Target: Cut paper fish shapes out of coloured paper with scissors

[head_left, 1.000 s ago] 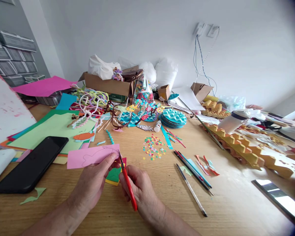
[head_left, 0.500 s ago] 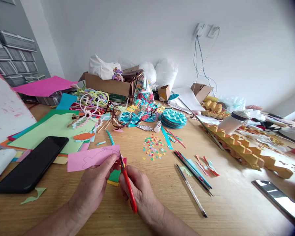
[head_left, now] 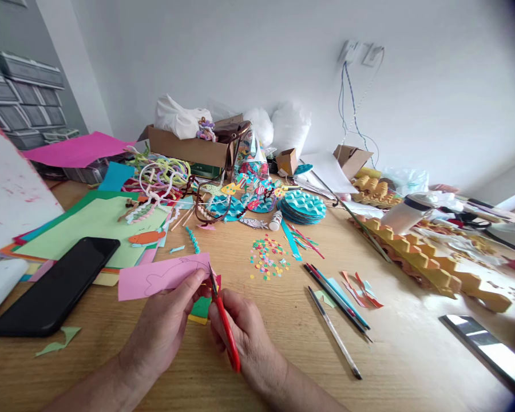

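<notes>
A strip of pink paper bears a pencil-like outline of a fish. My left hand is closed on its right part, thumb on top. Red-handled scissors are gripped in my right hand, blades pointing away from me and set at the paper's right end. How far the blades are parted I cannot tell. Beneath the hands lie small green, yellow and red paper pieces, partly hidden. An orange paper fish rests on the coloured sheets beyond my left hand.
At left a black phone lies against stacked coloured paper. Confetti dots, pens and paper scraps are ahead and right. Farther off stand blue scalloped discs, a cardboard box and egg cartons.
Almost nothing differs. The pink paper and the scissors have shifted very slightly to the right, with both hands keeping their hold.
</notes>
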A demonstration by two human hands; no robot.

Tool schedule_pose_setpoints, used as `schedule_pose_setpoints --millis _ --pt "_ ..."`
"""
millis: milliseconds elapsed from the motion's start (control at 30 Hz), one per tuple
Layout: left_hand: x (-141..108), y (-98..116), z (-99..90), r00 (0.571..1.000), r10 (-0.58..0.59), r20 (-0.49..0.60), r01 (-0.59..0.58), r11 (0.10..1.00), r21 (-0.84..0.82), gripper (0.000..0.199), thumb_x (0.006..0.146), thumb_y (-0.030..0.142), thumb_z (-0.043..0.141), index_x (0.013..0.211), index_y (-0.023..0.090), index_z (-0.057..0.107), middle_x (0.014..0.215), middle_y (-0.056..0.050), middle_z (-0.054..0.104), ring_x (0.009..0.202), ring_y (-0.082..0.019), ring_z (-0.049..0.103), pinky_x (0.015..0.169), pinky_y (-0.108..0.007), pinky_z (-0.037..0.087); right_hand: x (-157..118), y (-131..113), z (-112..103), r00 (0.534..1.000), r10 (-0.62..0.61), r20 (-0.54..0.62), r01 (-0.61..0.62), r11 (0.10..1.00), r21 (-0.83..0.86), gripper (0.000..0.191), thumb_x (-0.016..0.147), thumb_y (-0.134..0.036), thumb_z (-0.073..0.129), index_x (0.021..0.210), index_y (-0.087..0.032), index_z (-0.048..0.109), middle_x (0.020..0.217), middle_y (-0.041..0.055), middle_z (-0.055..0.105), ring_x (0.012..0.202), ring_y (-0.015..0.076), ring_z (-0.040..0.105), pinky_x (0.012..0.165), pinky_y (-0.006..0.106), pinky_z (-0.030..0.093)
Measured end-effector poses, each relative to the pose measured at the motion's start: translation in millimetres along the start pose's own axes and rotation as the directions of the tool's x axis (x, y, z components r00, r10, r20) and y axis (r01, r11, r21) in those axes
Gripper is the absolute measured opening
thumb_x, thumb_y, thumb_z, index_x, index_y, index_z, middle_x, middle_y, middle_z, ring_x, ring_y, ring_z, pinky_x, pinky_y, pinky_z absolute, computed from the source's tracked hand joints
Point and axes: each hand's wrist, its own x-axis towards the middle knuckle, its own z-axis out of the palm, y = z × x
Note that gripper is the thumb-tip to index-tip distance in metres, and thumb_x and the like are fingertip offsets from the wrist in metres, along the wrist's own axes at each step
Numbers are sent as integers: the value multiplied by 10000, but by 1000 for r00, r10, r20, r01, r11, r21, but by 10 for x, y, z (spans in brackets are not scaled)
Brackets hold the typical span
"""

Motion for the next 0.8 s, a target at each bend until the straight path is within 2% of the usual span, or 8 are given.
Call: schedule_pose_setpoints --millis 533,800 --pt "47 7 -24 999 3 38 -4 1000 16 172 541 286 812 670 213 724 671 30 724 649 -137 627 614 -200 543 4 25 -31 999 33 23 -34 997 64 370 891 -461 459 659 -174 434 550 -38 413 496 76 361 455 189 267" --pt "73 31 -32 998 0 55 -5 997 81 133 543 286 788 624 205 719 590 30 693 605 -141 614 596 -210 528 8 47 -59 999 -9 35 7 998 61 401 888 -498 458 652 -176 418 552 -49 359 497 74 322 454 198 234"
